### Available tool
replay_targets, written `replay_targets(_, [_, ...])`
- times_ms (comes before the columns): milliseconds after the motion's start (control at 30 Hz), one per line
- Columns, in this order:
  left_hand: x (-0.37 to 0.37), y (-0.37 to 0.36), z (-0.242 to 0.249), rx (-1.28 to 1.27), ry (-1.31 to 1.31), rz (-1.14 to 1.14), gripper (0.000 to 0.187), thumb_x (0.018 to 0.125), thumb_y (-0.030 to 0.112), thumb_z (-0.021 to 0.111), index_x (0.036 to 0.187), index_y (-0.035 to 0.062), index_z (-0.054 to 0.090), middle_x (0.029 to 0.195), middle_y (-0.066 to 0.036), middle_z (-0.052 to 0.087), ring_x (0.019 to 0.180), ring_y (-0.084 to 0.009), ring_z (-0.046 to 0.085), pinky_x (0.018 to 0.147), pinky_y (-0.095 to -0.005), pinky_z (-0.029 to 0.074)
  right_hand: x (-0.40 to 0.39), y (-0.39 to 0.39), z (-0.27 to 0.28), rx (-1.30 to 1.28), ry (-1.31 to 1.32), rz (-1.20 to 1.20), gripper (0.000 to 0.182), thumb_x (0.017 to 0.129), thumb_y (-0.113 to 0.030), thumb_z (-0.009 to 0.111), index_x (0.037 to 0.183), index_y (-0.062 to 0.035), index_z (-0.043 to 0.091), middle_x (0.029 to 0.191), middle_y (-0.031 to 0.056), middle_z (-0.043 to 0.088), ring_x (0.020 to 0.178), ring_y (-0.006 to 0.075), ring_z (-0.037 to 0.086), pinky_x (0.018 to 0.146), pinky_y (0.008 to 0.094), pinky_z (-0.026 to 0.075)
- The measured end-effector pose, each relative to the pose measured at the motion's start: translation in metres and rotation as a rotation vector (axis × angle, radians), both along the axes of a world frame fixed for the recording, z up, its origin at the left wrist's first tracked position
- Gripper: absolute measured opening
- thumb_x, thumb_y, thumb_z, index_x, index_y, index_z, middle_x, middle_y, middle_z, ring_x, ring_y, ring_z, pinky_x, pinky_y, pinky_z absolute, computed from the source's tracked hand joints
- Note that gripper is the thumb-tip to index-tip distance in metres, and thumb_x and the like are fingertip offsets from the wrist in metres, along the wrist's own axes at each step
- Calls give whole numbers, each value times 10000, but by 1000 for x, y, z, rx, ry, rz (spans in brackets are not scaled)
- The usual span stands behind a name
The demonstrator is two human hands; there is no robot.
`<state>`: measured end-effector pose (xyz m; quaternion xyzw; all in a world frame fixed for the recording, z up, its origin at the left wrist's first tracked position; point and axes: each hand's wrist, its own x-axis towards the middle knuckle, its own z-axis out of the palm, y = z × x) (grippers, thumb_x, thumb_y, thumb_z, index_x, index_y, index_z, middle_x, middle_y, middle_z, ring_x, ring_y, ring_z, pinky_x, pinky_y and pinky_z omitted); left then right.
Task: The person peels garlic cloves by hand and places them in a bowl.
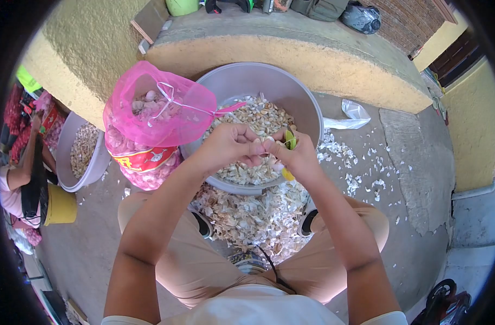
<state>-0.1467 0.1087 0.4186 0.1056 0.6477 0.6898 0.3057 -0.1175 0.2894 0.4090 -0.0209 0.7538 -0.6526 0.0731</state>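
Note:
My left hand [229,147] is closed over a large grey tub, its thumb and fingers pinching at a small pale garlic clove [267,144]. Right up against it, my right hand [300,158] is closed too, fingertips meeting at the same clove. A yellow-green tool [290,140], like a small knife handle, sticks out of the right hand, whose fingers hide most of it. Whitish garlic shows under those fingers. Below both hands, the tub [312,103] holds a heap of loose garlic cloves [264,116] and skins.
A pink mesh sack [144,176] of garlic bulbs leans at the tub's left. Garlic skins [253,214] pile between my feet and scatter rightward. A low concrete ledge [291,46] runs behind. At far left, a person [22,173] sits by another tub [98,157] and a yellow bucket [60,206].

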Motion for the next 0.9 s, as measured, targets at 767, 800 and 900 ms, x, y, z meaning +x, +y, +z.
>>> replay_targets(767, [-6, 0, -7, 3, 125, 123, 268, 770, 125, 637, 959, -46, 553, 827, -80, 594, 707, -105, 586, 628, -228, 508, -14, -3, 1, -19, -42, -102, 309, 786, -248, 622, 973, -10, 559, 631, 4, 509, 476, 57, 436, 415, 209, 342])
replay_targets(800, [-6, 0, -8, -21, 154, 123, 265, 765, 117, 642, 954, -48, 554, 820, -84, 596, 701, -106, 588, 625, -228, 508, -14, -3, -4, 64, 1, -30, 317, 767, -269, 642, 941, -13, 574, 634, 7, 519, 513, 62, 459, 447, 214, 365])
replay_targets(900, [-9, -1, -14, -101, 232, 68, 249, 759, 106, 650, 929, -52, 559, 799, -91, 602, 684, -112, 593, 616, -230, 508, -13, -4, -8, 185, 33, 71, 302, 744, -286, 665, 859, -17, 590, 624, 1, 524, 544, 62, 469, 482, 224, 382])
